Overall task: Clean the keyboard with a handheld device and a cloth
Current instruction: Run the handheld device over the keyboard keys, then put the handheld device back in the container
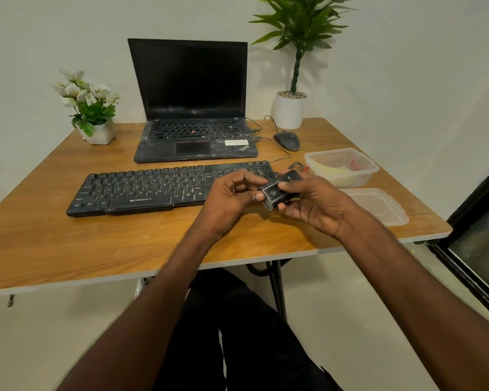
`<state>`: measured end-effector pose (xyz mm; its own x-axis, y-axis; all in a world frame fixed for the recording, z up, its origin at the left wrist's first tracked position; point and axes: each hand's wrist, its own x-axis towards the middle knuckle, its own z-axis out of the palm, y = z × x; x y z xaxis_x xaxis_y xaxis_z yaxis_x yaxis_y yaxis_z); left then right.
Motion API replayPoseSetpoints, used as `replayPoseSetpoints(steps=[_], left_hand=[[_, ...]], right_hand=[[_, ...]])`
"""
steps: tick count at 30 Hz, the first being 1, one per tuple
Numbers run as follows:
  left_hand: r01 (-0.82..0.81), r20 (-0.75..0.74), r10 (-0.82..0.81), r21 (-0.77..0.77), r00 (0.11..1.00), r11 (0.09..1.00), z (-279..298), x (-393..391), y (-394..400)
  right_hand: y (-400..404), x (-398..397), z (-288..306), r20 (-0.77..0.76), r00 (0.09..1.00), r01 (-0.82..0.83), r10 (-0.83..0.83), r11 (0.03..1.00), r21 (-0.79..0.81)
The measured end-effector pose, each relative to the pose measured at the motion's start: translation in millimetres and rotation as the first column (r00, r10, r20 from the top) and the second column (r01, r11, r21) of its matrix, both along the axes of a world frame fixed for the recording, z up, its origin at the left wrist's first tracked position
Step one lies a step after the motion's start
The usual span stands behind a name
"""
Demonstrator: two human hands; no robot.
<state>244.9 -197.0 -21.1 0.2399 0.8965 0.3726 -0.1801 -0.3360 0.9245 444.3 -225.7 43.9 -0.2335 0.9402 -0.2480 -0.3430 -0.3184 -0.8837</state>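
Head view: laptop (194, 108), mouse (287, 140), tub (341, 166) (cloth inside?) ring keyboard (153, 190).

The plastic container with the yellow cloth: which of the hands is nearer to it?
Right. The right hand holds the device just beside the container; the left hand is farther, over the keyboard.

Head camera looks forward and down, close over the table (68, 249).

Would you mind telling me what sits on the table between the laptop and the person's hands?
The head view shows the black Zebronics keyboard lying between the laptop and the hands, which hold a small black handheld device.
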Motion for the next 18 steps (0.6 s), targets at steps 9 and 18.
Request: replayPoseSetpoints(steps=[9, 18], left_hand=[[-0.063, -0.019, 0.062, -0.027, 0.998, 0.998, 2.7, 6.9, -1.9], [-0.103, -0.197, 0.127, 0.131, 0.972, 0.986, 16.5, 92.0, -4.4]], right_hand=[[2.2, 14.0, 5.6, -0.043, 0.993, 0.116, -0.113, 0.991, 0.074], [-29.6, 112.0, 1.6, 0.091, 0.871, 0.476, -0.482, 0.876, 0.08]])
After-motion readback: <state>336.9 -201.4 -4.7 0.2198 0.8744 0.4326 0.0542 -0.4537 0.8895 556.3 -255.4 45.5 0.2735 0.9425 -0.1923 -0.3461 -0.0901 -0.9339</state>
